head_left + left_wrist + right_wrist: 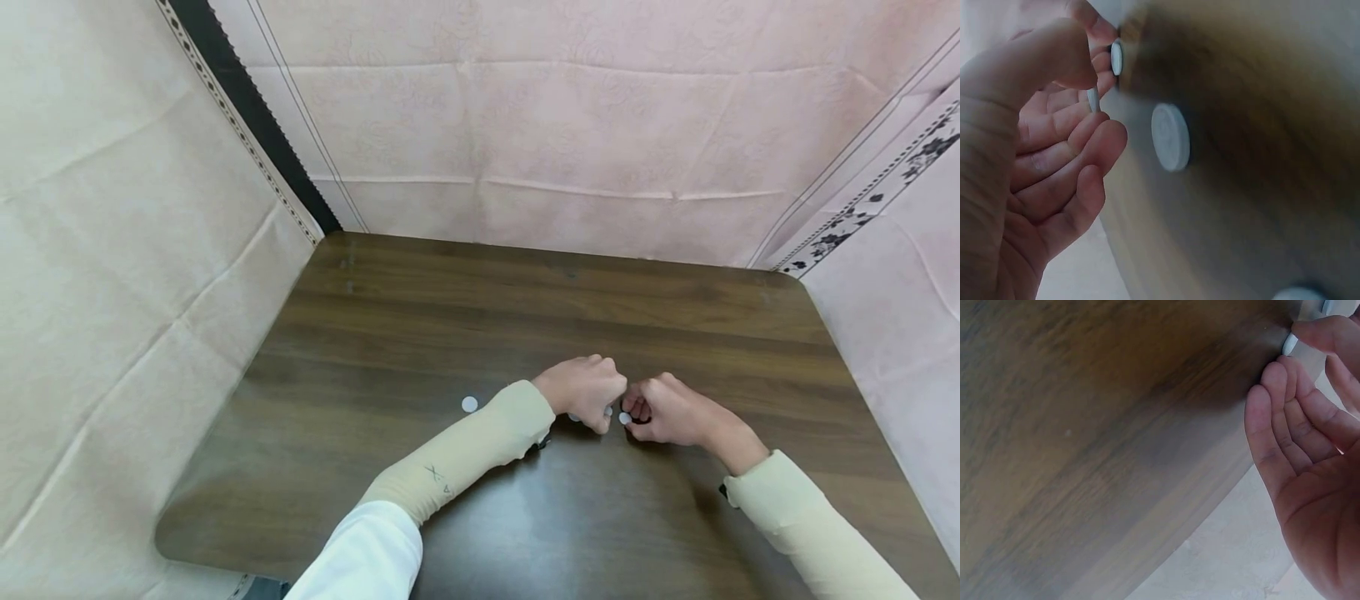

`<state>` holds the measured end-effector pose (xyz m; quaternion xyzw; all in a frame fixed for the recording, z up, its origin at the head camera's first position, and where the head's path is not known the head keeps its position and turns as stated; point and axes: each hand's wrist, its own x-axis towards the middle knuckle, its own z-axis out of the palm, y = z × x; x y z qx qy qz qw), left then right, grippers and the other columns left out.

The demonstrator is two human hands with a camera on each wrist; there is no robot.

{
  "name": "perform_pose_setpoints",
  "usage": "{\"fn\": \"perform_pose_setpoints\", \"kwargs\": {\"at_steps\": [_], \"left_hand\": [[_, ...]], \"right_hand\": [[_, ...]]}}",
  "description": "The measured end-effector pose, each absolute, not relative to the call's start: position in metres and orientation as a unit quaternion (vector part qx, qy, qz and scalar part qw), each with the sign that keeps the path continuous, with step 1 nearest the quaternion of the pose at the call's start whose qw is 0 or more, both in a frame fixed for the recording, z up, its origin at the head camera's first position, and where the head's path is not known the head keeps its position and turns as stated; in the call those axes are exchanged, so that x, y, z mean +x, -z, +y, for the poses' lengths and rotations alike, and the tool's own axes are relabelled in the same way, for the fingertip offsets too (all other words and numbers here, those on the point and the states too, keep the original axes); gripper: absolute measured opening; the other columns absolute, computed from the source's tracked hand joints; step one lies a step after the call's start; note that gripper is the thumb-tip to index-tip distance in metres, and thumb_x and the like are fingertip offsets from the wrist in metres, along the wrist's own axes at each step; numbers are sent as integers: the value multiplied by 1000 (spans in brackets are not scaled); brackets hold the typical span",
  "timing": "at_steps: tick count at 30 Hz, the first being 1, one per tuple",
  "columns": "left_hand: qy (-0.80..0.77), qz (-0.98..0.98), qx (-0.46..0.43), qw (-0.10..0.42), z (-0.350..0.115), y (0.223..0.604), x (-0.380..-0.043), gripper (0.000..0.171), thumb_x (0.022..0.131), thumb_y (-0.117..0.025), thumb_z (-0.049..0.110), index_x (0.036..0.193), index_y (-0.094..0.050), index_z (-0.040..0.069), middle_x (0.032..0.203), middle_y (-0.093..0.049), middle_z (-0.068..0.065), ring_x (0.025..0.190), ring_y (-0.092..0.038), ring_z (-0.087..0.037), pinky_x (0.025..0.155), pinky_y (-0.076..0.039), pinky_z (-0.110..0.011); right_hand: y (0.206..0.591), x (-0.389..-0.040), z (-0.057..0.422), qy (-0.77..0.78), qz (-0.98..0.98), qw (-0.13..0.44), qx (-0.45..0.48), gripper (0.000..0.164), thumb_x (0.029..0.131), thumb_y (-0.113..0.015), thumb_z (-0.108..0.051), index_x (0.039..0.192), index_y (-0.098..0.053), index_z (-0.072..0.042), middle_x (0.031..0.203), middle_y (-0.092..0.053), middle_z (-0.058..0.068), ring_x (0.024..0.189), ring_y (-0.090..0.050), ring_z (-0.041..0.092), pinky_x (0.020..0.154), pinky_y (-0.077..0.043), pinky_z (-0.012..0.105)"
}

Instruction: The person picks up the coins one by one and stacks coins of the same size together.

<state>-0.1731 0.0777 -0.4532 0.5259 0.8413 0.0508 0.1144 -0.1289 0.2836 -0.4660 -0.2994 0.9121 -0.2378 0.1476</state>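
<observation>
My left hand (585, 389) pinches a small white disc (1093, 99) edge-on between thumb and curled fingers, low over the brown table (360, 333). Facing it from the right, my right hand (673, 410) has a second white disc (625, 417) between its thumb and fingertips. In the right wrist view this disc (1289, 344) shows as a thin edge close over the wood. Beneath the left hand lies a third disc (1170, 137), partly hidden by that hand in the head view.
Farther left on the table sits another white disc (469, 404). Pale cloth walls (525, 150) rise behind the table and on both sides, with a dark strip (255, 117) at the back left corner.
</observation>
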Motion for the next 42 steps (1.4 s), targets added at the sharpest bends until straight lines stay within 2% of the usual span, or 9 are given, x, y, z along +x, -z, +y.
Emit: {"fn": "perform_pose_setpoints", "kwargs": {"at_steps": [6, 12, 20, 26, 32, 37, 42], "left_hand": [[-52, 851, 507, 124, 84, 456, -168, 23, 82, -76, 23, 70, -56, 22, 62, -50, 10, 56, -48, -4, 54, -40, -18], [-68, 856, 493, 143, 88, 460, -166, 24, 82, -78, 22, 72, -57, 21, 61, -47, 9, 53, -42, -4, 51, -37, -18], [-75, 859, 488, 134, 93, 466, -167, 22, 83, -80, 24, 77, -59, 21, 68, -56, 8, 57, -51, -4, 54, -41, -17], [-69, 858, 494, 125, 98, 467, -165, 30, 83, -78, 23, 70, -51, 22, 65, -46, 11, 58, -43, -2, 54, -38, -17], [-76, 864, 485, 115, 100, 470, -162, 33, 82, -80, 24, 69, -49, 23, 66, -43, 11, 60, -40, -3, 56, -38, -17], [-92, 867, 479, 98, 100, 472, -158, 31, 83, -80, 23, 71, -51, 22, 68, -44, 10, 60, -42, -4, 55, -39, -17], [-94, 870, 479, 73, 100, 474, -156, 30, 82, -81, 23, 72, -52, 22, 68, -45, 10, 60, -43, -4, 55, -39, -17]], "right_hand": [[465, -127, 285, 236, 914, 144, -295, 11, 84, -81, -6, 87, -73, -12, 79, -68, -10, 72, -62, -1, 65, -55, 22], [465, -126, 287, 236, 915, 141, -294, 10, 84, -80, -7, 88, -73, -12, 79, -68, -10, 72, -62, -2, 65, -55, 22], [466, -127, 286, 242, 914, 139, -296, 9, 84, -81, -7, 87, -74, -11, 78, -70, -10, 71, -62, -5, 65, -56, 21], [465, -127, 286, 240, 914, 142, -296, 11, 84, -80, -7, 82, -73, -15, 75, -68, -11, 66, -57, -4, 62, -53, 21], [465, -125, 285, 240, 915, 145, -289, 19, 83, -79, -6, 75, -69, -19, 68, -61, -14, 60, -47, -4, 57, -46, 20], [465, -124, 285, 243, 916, 149, -282, 32, 83, -78, -5, 64, -58, -21, 61, -43, -16, 55, -34, -5, 53, -35, 19], [466, -125, 284, 236, 918, 143, -284, 38, 83, -77, -5, 61, -50, -21, 61, -35, -17, 54, -30, -5, 52, -30, 19]]}}
